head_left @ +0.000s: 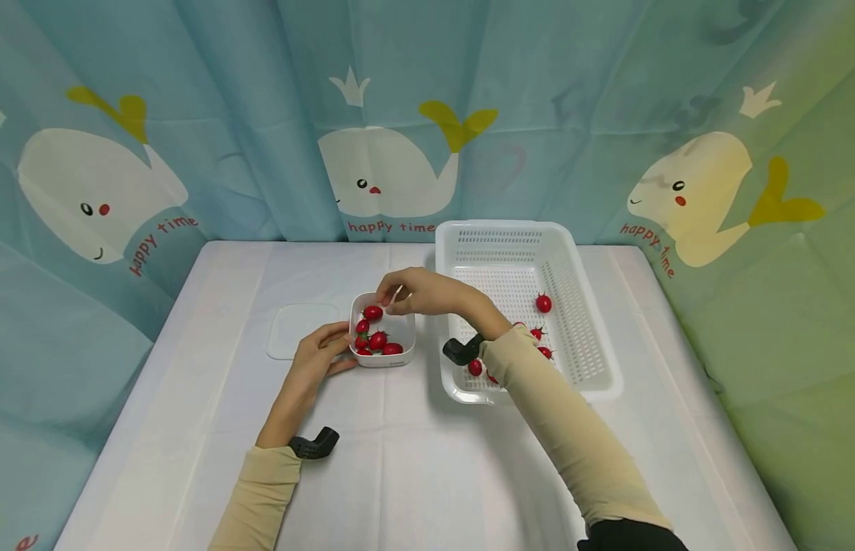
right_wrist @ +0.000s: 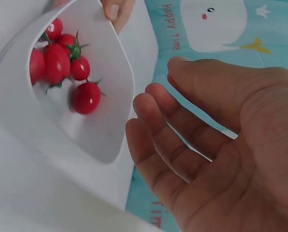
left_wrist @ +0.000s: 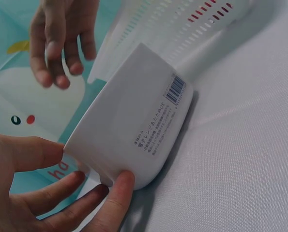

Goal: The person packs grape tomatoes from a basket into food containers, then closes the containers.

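A small white plastic container (head_left: 404,330) with several cherry tomatoes (head_left: 378,340) in it stands on the table. At its left side my left hand (head_left: 318,353) holds it, one fingertip at the rim and another against the lower wall, which carries printed text and a barcode (left_wrist: 175,89). Over the container's back right rim is my right hand (head_left: 422,291), its fingers loosely bent and nothing between them. In the right wrist view the tomatoes (right_wrist: 87,97) gather toward one side of the container, green stems on some of them.
To the right stands a white perforated basket (head_left: 585,329) with more cherry tomatoes (head_left: 543,304), partly covered by my right forearm. A clear, flat lid (head_left: 289,325) lies left of the container. A curtain (head_left: 262,153) with whale prints hangs behind the table.
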A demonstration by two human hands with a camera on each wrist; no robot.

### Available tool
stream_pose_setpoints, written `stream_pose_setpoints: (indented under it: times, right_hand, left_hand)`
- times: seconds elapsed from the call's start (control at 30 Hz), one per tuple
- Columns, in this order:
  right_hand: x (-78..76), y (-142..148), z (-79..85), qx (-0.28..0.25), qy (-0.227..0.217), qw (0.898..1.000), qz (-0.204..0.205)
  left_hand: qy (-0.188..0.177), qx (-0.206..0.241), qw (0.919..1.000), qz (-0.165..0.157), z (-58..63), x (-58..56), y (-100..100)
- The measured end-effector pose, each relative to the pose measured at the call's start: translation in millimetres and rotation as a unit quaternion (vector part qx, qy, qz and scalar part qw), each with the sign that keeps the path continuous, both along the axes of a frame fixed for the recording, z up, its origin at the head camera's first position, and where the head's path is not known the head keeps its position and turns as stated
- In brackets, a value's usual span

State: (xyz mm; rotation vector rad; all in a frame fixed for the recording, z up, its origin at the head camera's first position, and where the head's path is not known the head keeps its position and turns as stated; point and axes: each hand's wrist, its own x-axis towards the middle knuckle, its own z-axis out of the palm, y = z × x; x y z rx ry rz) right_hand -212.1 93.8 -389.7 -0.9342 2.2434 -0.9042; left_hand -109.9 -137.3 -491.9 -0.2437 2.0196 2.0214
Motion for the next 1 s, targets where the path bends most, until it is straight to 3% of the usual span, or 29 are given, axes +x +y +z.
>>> stream_pose_setpoints:
  times: [0.3, 0.6, 1.0]
  right_hand:
    - [0.8, 31, 8.0, 0.012, 0.020, 1.000, -0.015]
    - [11.6, 59, 16.5, 0.023, 0.034, 0.999, -0.013]
    - [14.5, 96, 13.0, 0.036, 0.006, 0.999, 0.012]
  left_hand:
    - [-0.002, -0.006, 1.0000, 0.003, -0.2, 1.2, -2]
    - [0.000, -0.011, 0.9999, 0.000, 0.9, 1.5, -1]
    - [-0.005, -0.005, 1.0000, 0.000, 0.0, -0.1, -1]
